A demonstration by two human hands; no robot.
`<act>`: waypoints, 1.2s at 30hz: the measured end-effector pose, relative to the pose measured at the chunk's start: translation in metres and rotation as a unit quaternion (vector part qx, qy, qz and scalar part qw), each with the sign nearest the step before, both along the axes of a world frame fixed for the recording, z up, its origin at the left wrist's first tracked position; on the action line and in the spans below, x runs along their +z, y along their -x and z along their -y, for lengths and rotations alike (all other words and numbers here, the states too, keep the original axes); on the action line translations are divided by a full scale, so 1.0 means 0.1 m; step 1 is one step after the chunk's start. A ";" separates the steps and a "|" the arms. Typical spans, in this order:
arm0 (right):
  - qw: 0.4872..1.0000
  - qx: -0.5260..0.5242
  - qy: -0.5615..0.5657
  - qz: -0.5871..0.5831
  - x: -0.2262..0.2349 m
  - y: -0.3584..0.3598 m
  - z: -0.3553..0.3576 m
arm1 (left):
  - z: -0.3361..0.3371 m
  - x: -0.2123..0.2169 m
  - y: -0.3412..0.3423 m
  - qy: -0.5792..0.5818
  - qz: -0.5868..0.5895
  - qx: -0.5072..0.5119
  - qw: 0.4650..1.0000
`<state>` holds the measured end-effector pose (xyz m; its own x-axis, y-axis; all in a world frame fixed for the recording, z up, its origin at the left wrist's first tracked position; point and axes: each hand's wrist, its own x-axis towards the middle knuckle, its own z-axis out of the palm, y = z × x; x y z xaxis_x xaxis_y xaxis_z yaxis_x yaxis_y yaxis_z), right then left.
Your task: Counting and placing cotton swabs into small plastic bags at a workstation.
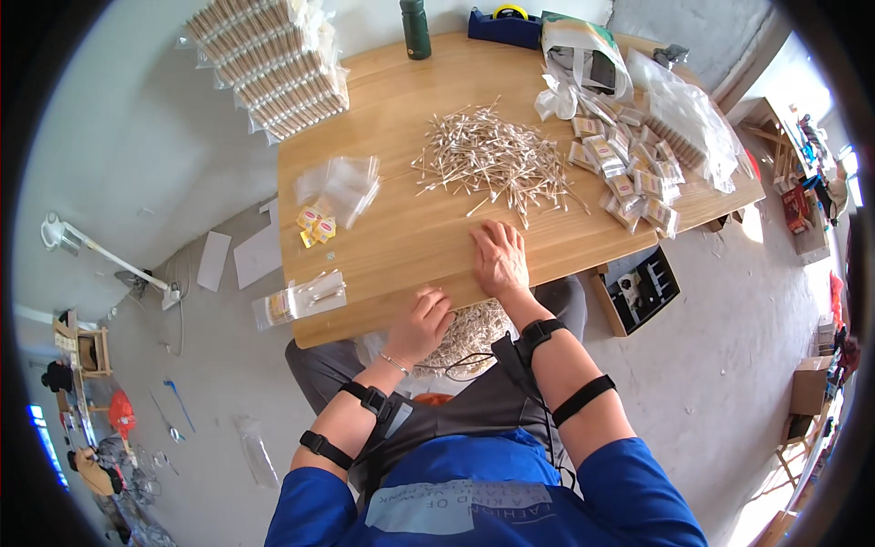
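A loose heap of cotton swabs (pixel 497 157) lies in the middle of the wooden table (pixel 401 246). My right hand (pixel 499 260) rests on the tabletop just on the near side of this heap, palm down, fingers a little apart, holding nothing. At the table's front edge sits my left hand (pixel 419 324), its fingers loosely bent over the edge with nothing visible in them. More cotton swabs (pixel 476 335) fill a clear bag on my lap, partly hidden by the table and my arms. Flat clear plastic bags (pixel 344 187) and small yellow labels (pixel 315 226) lie at the left.
Packed swab bags (pixel 629 169) crowd the right side, beside a white carrier bag (pixel 588 64). One partly filled bag (pixel 301 299) lies at the near left corner. At the back stand stacked swab packs (pixel 273 68), a green bottle (pixel 416 32) and a blue tape dispenser (pixel 504 27).
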<state>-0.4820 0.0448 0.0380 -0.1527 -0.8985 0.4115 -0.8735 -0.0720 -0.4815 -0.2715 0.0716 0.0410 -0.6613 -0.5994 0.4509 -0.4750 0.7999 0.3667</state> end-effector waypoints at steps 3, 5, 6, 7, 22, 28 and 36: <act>1.000 0.002 -0.002 0.006 -0.02 0.00 -0.02 | -0.05 0.05 -0.05 -0.015 -0.012 -0.068 0.998; 1.000 0.004 0.002 0.009 -0.01 -0.01 -0.03 | -0.02 0.02 -0.09 -0.019 -0.015 -0.081 0.996; 1.000 0.000 0.007 -0.004 -0.01 0.00 -0.04 | 0.01 0.05 -0.09 -0.026 -0.022 -0.094 0.995; 1.000 -0.004 0.012 -0.016 0.00 0.00 -0.06 | 0.04 0.07 -0.11 -0.030 -0.024 -0.092 0.995; 1.000 0.013 -0.009 -0.019 -0.06 0.04 0.11 | 0.53 -0.03 -0.09 -0.039 -0.022 0.147 0.988; 0.994 0.010 0.024 -0.110 0.23 -0.08 0.77 | 0.46 -0.07 -0.13 -0.043 0.003 0.173 0.984; 0.976 -0.027 -0.127 -0.172 0.16 0.06 1.41 | 0.47 0.00 -0.09 -0.044 0.009 0.177 0.983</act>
